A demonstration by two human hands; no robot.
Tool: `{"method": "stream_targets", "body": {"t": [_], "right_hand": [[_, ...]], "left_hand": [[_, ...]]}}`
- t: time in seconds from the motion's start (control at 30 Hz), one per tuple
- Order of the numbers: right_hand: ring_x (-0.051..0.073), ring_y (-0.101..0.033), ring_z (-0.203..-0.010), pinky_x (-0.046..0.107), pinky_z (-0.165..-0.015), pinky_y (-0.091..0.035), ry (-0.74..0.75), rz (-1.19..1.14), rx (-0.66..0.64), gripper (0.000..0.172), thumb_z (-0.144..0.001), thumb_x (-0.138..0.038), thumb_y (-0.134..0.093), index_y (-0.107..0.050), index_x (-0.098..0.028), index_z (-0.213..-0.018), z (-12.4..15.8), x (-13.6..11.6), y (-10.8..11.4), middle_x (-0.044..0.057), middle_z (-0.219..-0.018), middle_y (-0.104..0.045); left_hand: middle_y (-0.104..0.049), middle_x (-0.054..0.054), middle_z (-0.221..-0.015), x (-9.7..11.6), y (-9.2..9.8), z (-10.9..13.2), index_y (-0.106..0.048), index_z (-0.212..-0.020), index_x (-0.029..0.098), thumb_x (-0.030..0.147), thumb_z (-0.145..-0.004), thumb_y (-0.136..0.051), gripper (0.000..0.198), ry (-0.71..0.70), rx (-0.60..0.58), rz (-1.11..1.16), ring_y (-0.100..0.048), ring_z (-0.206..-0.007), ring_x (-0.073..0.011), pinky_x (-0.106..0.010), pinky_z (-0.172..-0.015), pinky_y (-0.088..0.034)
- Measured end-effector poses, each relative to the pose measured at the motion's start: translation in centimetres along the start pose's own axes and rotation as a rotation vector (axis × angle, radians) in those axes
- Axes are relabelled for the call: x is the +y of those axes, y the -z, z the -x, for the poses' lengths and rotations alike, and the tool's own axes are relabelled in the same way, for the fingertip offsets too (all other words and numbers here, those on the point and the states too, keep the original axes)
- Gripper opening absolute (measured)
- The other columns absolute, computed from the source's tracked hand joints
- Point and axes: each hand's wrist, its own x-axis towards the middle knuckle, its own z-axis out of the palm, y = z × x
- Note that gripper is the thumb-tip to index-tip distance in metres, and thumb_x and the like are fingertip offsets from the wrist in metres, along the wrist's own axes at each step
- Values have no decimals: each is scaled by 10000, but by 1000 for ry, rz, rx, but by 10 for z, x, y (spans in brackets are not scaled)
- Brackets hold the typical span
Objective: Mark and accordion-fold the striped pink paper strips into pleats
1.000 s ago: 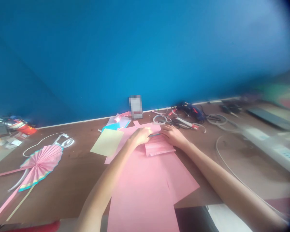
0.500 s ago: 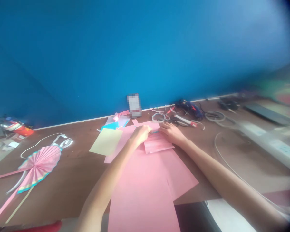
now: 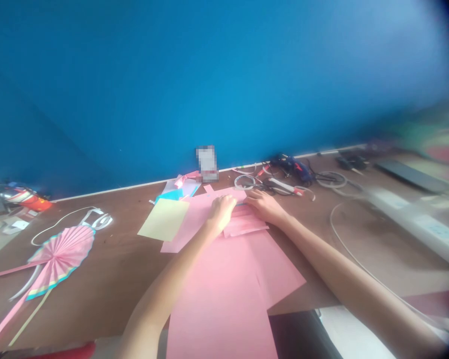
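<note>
A small pleated piece of pink paper [image 3: 245,227] with a blue strip at its far edge lies under both hands. My left hand [image 3: 223,208] is closed at its left end, fingers curled down onto the folds. On the right end, my right hand [image 3: 264,204] is bent over the paper with its fingers pressed together. The fingertips of both hands are partly hidden. Beneath them are large pink sheets [image 3: 217,299], one reaching past the table's front edge. A pale yellow sheet [image 3: 163,219] lies left of my left hand.
A finished-looking pink paper fan [image 3: 65,249] with paper strips lies at left beside a white cable [image 3: 103,219]. Blue paper [image 3: 170,195] is behind the yellow sheet. A glue gun [image 3: 294,167], coiled wires and a white power strip [image 3: 419,222] occupy the right. A blue wall [image 3: 224,89] bounds the table.
My left hand has shifted slightly and its wrist has turned over the pleated paper's left end. My right hand stays almost where it was.
</note>
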Motion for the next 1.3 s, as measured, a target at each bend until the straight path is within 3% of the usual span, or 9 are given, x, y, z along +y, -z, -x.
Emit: {"method": "stream_targets", "body": {"t": [0.4, 0.73, 0.9, 1.13, 1.3], "right_hand": [[219, -528, -957, 317, -813, -421, -11, -35, 15, 349, -806, -28, -467, -707, -213, -978, 1, 3, -4, 81, -997, -642], [236, -531, -1030, 357, -895, -439, 81, -67, 33, 423, -863, -59, -443, -676, -233, -1170, 0, 0, -1, 100, -1041, -634], [223, -538, -977, 338, -851, -437, 69, -4, -1, 438, -880, -77, -460, -642, -256, -1236, 1, 1, -3, 92, -1034, -626], [204, -549, -970, 295, -804, -425, 63, 33, -50, 433, -870, -73, -478, -676, -288, -1190, 0, -1, 2, 71, -1002, -632], [192, -575, -993, 258, -754, -426, -25, 7, -34, 404, -806, -46, -504, -735, -273, -1049, 1, 0, 3, 53, -1033, -663]], "left_hand": [[-618, -75, -991, -10, -13, -9, -673, -953, 194, 146, -911, -427, 254, -15, 41, 29, -583, -979, -214, -279, -764, -462], [-621, -89, -1032, 0, -6, -4, -644, -953, 168, 96, -905, -397, 262, -12, 37, 32, -579, -964, -214, -274, -767, -452], [-623, -97, -1042, 0, -3, -4, -652, -1003, 170, 117, -915, -412, 262, -33, 26, 68, -575, -997, -216, -272, -819, -450], [-616, -93, -1061, 2, 0, -3, -645, -1007, 169, 86, -902, -403, 277, -52, 7, 22, -568, -1021, -223, -285, -799, -468], [-595, -99, -1058, -5, -11, 2, -647, -1013, 174, 11, -867, -364, 358, -57, 71, 56, -553, -1023, -235, -283, -756, -469]]}}
